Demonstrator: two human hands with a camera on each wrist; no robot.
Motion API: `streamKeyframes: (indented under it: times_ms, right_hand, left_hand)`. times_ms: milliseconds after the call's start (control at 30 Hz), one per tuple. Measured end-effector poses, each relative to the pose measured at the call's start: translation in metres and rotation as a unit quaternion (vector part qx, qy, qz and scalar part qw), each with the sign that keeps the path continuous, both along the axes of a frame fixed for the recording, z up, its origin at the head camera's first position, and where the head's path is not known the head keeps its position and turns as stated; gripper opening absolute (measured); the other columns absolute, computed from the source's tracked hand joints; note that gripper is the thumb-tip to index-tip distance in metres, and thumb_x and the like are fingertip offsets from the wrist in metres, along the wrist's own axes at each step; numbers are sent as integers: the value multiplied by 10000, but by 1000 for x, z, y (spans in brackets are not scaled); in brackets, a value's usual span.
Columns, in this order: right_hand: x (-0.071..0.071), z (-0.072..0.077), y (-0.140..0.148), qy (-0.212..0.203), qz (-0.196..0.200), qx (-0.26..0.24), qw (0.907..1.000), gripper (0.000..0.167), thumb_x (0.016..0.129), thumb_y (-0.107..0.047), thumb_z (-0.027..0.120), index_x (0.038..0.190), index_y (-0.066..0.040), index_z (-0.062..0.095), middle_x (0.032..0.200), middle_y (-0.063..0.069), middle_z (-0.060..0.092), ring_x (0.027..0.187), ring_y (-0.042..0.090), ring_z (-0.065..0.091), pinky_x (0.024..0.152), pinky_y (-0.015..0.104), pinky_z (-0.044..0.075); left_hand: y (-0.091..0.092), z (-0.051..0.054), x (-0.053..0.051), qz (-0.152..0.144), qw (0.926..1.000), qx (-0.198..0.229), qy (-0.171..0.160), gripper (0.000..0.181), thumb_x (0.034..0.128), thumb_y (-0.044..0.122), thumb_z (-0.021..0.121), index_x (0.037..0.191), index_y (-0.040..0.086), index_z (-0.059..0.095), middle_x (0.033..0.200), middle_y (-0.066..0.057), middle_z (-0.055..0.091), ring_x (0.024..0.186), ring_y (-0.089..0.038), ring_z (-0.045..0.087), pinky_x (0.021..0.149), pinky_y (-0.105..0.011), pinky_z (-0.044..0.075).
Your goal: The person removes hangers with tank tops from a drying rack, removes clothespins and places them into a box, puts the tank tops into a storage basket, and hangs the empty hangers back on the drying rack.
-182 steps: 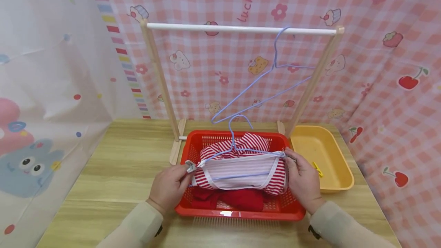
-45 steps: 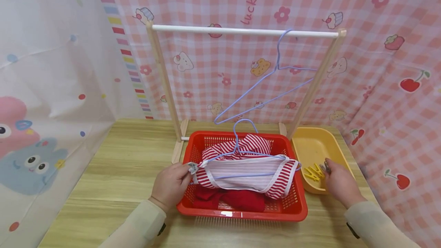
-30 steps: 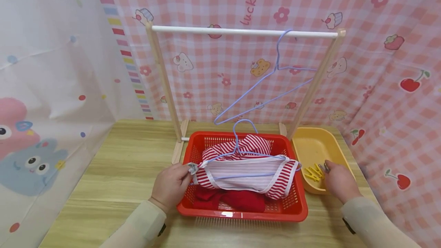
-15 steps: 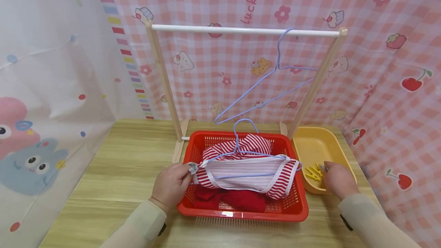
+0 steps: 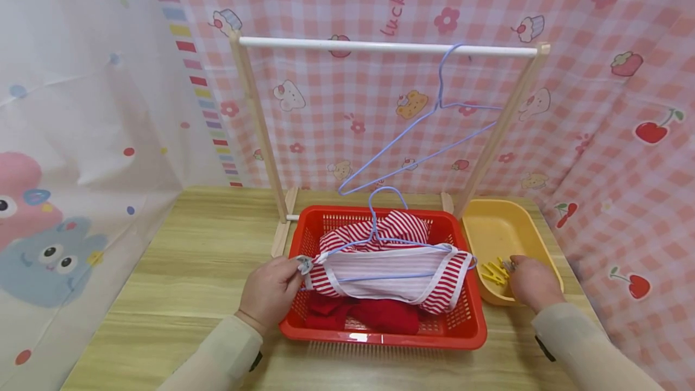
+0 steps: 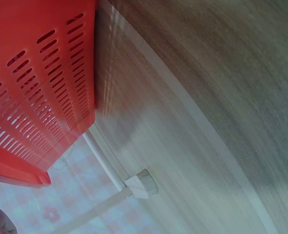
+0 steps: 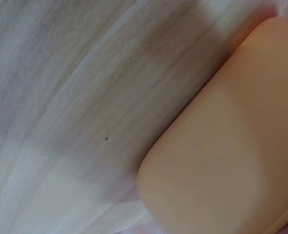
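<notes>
In the head view my left hand pinches the left shoulder end of a red-and-white striped garment, fitted over a light blue wire hanger. Garment and hanger lie across the red basket, the hook pointing away from me. My right hand reaches down into the yellow basin, its fingertips against several yellow clothespins. Whether it grips one is hidden. The left wrist view shows the basket's slotted side; the right wrist view shows the basin's outer wall.
Behind the basket stands a wooden rack with a white rod. Another blue hanger hangs bare from the rod's right part. Dark red cloth lies in the basket's front. Everything stands on a wood-grain table before a checked curtain.
Since the oldest frame my right hand has left the garment's right shoulder for the yellow basin, where several clothespins now show. Lately it has shifted only slightly; my left hand keeps its pinch.
</notes>
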State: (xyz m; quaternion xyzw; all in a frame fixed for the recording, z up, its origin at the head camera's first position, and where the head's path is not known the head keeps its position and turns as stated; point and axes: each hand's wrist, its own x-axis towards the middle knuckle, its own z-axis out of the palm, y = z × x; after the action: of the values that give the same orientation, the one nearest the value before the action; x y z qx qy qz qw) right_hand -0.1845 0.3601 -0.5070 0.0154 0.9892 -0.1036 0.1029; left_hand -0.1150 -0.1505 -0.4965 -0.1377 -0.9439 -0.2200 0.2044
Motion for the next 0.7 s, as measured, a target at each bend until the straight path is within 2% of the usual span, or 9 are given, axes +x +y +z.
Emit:
streamKeyframes:
  times_ms: [300,700]
  right_hand:
    - [-2,0,0,-131,-27,-73,9999,466,864,-22,526,1289,155,598,1194,355,682,871,375,650,924,604,550]
    - [-1,-4,-1,-91,45,25,9999,355,965,-37,533,1248,164,608,1142,353,692,888,409,673,931,620,549]
  left_hand:
    - [-1,-1,0,-61,9999,-12,142,72,928,155,799,1000,146,797,808,29,726,697,-70,585,645,-285,568]
    - [-1,-2,0,-78,9998,-8,189,75,931,156,795,1005,147,797,788,45,708,684,-64,561,626,-271,547]
